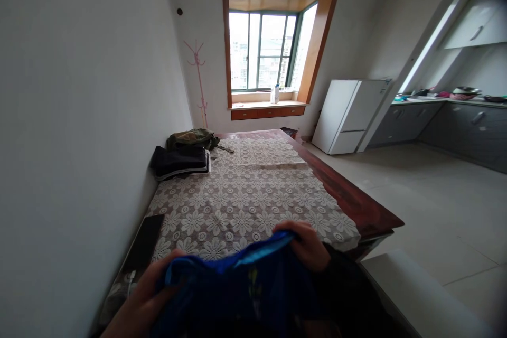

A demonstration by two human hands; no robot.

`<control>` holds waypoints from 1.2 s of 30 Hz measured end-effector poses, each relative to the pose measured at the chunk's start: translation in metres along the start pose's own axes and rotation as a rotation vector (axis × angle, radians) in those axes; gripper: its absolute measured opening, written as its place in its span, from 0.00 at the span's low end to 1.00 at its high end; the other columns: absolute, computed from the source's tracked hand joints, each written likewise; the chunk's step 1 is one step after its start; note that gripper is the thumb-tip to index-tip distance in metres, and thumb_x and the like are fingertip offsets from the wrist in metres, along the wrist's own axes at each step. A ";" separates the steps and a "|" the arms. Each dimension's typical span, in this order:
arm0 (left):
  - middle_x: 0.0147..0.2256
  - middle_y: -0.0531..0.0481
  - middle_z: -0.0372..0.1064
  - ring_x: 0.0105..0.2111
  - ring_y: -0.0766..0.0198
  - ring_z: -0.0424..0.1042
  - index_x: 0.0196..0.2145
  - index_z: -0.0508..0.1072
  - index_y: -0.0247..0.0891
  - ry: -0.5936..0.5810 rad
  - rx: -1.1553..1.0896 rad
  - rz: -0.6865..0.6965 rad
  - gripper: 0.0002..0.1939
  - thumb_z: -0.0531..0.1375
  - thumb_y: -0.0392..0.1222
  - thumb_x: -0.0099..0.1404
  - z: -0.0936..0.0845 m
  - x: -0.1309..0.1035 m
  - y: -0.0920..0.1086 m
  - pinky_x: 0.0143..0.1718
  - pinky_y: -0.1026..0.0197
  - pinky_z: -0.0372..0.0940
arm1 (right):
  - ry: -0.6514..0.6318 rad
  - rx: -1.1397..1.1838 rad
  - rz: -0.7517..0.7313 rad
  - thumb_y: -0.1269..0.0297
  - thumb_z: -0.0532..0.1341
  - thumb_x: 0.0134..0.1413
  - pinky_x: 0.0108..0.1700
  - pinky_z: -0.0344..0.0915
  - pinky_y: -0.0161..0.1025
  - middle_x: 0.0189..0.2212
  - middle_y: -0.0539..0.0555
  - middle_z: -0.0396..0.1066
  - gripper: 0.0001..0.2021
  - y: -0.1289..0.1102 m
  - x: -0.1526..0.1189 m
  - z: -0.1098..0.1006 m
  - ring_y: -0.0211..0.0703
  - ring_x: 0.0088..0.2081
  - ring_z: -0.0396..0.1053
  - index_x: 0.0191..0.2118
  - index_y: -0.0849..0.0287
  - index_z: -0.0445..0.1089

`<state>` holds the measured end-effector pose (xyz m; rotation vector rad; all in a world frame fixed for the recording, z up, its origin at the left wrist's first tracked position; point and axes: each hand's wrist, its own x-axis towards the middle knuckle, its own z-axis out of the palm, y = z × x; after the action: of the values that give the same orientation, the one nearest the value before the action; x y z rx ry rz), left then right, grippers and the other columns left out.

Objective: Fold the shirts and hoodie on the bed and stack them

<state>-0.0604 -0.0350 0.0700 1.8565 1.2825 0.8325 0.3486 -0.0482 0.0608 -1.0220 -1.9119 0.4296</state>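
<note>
A dark blue cloth or bag [233, 290] with a lighter blue edge hangs between my hands at the bottom of the head view. My left hand [152, 288] grips its left upper corner, and my right hand [307, 245] pinches the right upper corner. The top edge sags between them. Beyond it lies a table covered with a flower-patterned lace cloth [245, 195]. The lower part of the blue item is dark and hard to make out.
A black tablet-like object [144, 240] with a white cable plug lies left, near the wall. Folded black items [180, 161] and an olive bag [192, 138] sit farther back. The table's dark red edge [356, 200] runs along the right; a pale surface [420, 290] is lower right.
</note>
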 end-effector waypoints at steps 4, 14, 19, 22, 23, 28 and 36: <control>0.33 0.50 0.79 0.31 0.58 0.78 0.47 0.77 0.40 0.001 -0.011 0.195 0.16 0.58 0.48 0.66 -0.018 0.080 0.068 0.34 0.57 0.75 | 0.252 -0.314 -0.227 0.67 0.55 0.66 0.40 0.72 0.39 0.37 0.54 0.79 0.12 0.004 0.069 -0.052 0.43 0.37 0.77 0.48 0.54 0.75; 0.60 0.51 0.72 0.65 0.56 0.65 0.52 0.78 0.49 -0.170 0.300 0.483 0.30 0.48 0.26 0.62 0.022 0.110 -0.018 0.69 0.42 0.53 | 0.091 -0.582 -0.342 0.73 0.53 0.66 0.39 0.68 0.42 0.34 0.54 0.75 0.15 0.070 0.015 -0.018 0.43 0.34 0.71 0.48 0.54 0.76; 0.68 0.49 0.61 0.68 0.54 0.58 0.67 0.63 0.49 -0.083 0.370 0.284 0.33 0.50 0.30 0.67 0.063 0.073 -0.084 0.69 0.43 0.55 | -0.199 -0.452 -0.098 0.53 0.65 0.61 0.51 0.70 0.49 0.46 0.59 0.76 0.17 0.105 -0.054 0.002 0.52 0.49 0.72 0.52 0.55 0.74; 0.68 0.50 0.61 0.70 0.54 0.54 0.68 0.62 0.51 -0.060 0.387 0.248 0.34 0.51 0.30 0.66 0.071 0.068 -0.086 0.70 0.42 0.52 | -0.220 -0.392 0.007 0.53 0.66 0.59 0.58 0.68 0.54 0.53 0.61 0.74 0.22 0.110 -0.064 -0.002 0.55 0.56 0.70 0.57 0.54 0.72; 0.68 0.51 0.61 0.70 0.54 0.54 0.67 0.64 0.51 -0.064 0.399 0.238 0.33 0.51 0.31 0.66 0.072 0.069 -0.083 0.70 0.42 0.51 | -0.225 -0.386 0.032 0.54 0.66 0.59 0.61 0.67 0.56 0.55 0.61 0.73 0.23 0.110 -0.063 -0.003 0.57 0.59 0.68 0.59 0.53 0.71; 0.62 0.53 0.70 0.68 0.53 0.58 0.57 0.76 0.51 -0.108 0.427 0.224 0.26 0.50 0.33 0.67 0.069 0.080 -0.074 0.71 0.38 0.48 | -0.245 -0.322 0.080 0.57 0.65 0.60 0.65 0.62 0.63 0.56 0.58 0.74 0.19 0.112 -0.056 -0.003 0.59 0.63 0.66 0.57 0.47 0.75; 0.59 0.55 0.72 0.65 0.55 0.63 0.59 0.75 0.50 -0.253 0.349 0.208 0.37 0.50 0.26 0.56 0.034 0.072 -0.087 0.70 0.45 0.51 | -0.312 -0.170 0.169 0.59 0.59 0.68 0.60 0.70 0.48 0.47 0.54 0.80 0.12 0.094 -0.050 -0.017 0.50 0.54 0.75 0.48 0.49 0.80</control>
<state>-0.0530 0.0474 -0.0136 2.3187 1.1396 0.4743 0.4212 -0.0331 -0.0174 -1.2954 -2.1748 0.5568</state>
